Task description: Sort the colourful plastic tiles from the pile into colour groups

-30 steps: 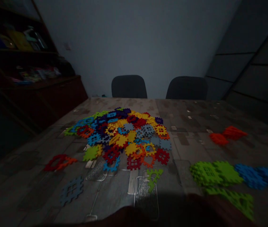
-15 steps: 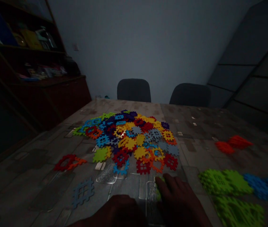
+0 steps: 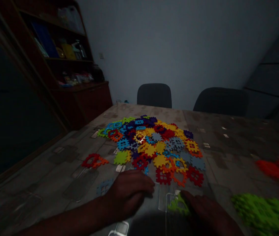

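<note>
A heap of interlocking foam puzzle pieces (image 3: 159,144) in red, yellow, blue, purple and orange lies on the patterned table (image 3: 55,164). My left hand (image 3: 129,193) reaches its near edge, fingers curled and resting close to a dark red piece (image 3: 162,177). Just left of that hand, a blue piece (image 3: 104,186) lies partly hidden beneath the wrist. My right hand (image 3: 205,211) has its fingertips on a green star-shaped piece (image 3: 179,205), which stays low on the table. Neither hand shows a lifted piece.
Stacks of green pieces (image 3: 265,214) and orange-red pieces (image 3: 269,168) lie on the right of the table. A red piece (image 3: 94,160) sits left of the heap. Two dark chairs (image 3: 154,95) stand beyond the far edge, with a wooden shelf unit (image 3: 63,49) at the left.
Both hands have come forward from the bottom edge, the left reaching the heap and the right covering the green piece. The view has swung left, shifting the scene rightward.
</note>
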The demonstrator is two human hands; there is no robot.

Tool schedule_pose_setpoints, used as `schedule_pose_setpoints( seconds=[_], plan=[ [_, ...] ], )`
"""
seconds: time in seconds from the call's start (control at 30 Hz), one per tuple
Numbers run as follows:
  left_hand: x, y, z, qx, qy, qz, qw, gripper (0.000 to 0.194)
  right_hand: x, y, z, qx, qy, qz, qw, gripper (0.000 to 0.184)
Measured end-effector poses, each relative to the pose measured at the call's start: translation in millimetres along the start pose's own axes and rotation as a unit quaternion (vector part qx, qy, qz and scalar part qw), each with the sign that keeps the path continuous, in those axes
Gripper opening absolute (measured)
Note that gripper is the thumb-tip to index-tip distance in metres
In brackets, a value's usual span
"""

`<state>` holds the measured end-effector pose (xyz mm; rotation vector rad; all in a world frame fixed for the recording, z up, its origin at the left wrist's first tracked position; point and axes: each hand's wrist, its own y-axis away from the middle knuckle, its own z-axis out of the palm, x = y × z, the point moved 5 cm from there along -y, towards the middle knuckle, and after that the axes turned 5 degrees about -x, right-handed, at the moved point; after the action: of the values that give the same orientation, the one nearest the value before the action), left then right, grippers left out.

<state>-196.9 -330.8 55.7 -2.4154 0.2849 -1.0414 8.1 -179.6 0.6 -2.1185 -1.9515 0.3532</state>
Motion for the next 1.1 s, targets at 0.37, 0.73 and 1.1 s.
schedule_pose_setpoints(
  seconds=[0.37,0.73,1.1],
  plan=[
    [-51,-6,-67.2,0.144,-0.121,-0.132,0.973,0.022,3,0,34,0.000,0.065,0.000,0.998,0.045],
    [-58,0,-43.4,-0.010,-0.255,-0.077,0.964,0.039,-2,-8,20,-0.009,0.019,0.037,0.999,0.054],
    [-53,-2,-31.3,-0.049,-0.235,-0.048,0.969,0.035,4,-5,22,-0.010,-0.023,0.016,1.000,0.063]
  ],
)
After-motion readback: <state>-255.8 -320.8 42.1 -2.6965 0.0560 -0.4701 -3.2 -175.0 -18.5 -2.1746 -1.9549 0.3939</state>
